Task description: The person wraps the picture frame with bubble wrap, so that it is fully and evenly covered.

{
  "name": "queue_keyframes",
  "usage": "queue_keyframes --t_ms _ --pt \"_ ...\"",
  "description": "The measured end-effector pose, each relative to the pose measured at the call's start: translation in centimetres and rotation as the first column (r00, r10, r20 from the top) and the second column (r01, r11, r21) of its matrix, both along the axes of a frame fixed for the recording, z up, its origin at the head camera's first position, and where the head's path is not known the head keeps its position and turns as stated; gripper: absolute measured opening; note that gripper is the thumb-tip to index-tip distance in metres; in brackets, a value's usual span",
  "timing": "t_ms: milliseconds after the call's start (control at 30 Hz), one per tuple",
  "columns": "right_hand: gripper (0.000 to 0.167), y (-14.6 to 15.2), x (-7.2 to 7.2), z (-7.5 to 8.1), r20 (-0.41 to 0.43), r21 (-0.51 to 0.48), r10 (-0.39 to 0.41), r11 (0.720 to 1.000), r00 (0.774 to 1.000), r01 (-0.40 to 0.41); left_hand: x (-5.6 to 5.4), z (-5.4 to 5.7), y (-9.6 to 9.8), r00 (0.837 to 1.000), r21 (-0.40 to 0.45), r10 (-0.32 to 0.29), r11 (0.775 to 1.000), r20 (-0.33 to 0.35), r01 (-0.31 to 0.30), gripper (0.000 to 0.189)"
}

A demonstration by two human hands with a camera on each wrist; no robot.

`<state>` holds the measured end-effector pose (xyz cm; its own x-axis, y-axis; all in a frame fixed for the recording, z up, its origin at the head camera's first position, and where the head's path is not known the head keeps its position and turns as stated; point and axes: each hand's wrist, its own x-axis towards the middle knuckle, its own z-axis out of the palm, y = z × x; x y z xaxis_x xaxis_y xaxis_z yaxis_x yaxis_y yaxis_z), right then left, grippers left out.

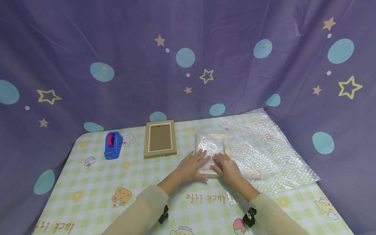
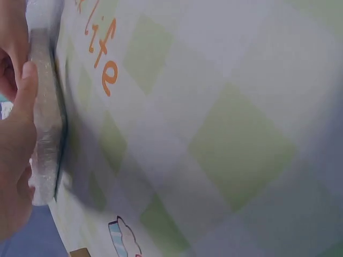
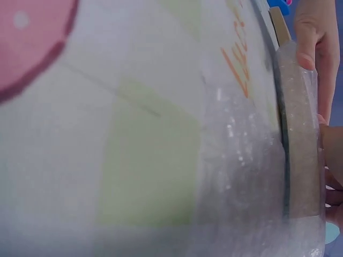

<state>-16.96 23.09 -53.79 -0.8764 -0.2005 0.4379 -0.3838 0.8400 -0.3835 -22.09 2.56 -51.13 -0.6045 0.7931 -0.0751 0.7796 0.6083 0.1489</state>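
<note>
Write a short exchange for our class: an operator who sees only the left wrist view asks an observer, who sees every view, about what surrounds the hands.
Operator: I see one edge of the wrapped frame. What lies to the person's right of it?
Observer: Loose bubble wrap, spread out flat.
Operator: And which object sits furthest left on the table?
Observer: A blue tape dispenser, which shows in the head view.
</note>
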Motion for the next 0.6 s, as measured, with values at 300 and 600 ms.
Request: queue_keyframes --t_ms 300,600 --pt "0.043 0.1 0.0 -0.2 -0.007 -0.029 -0.001 1.0 1.0 0.001 -0.7 0.2 -1.3 0.986 0.089 -0.025 0.996 0.162 0.011 0.057" --pt "0.043 0.3 -0.3 0.1 -0.016 0.031 0.019 0.999 1.0 -0.019 -1.0 0.8 -1.9 0.996 0.057 -0.015 0.998 0.093 0.009 0.066"
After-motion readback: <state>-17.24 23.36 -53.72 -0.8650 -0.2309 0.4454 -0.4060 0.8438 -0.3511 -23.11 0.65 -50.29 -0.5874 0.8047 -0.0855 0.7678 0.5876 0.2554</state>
